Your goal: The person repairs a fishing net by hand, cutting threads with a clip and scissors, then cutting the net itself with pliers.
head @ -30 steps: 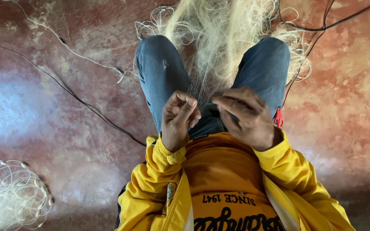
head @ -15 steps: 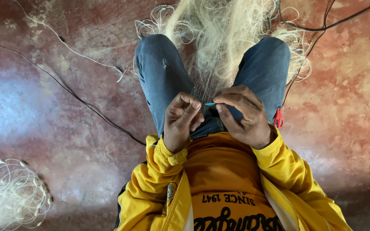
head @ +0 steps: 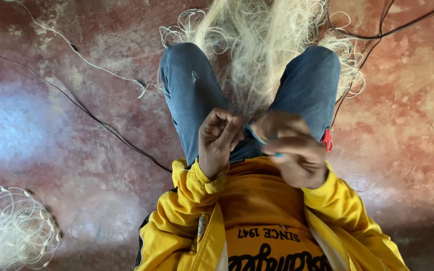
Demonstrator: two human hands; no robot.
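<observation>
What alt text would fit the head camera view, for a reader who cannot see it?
Seated on a reddish floor, a person in a yellow jacket works pale fishing net between the knees; the left hand pinches strands, the blurred right hand holds a thin blue tool.

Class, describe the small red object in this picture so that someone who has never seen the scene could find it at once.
Start at the two knees in blue jeans, with pale netting heaped between them. Follow the leg on the picture's right down to the hand working there. The red object sits at that hand's outer edge against the denim; it is the only red thing among blue, yellow and white.
</observation>
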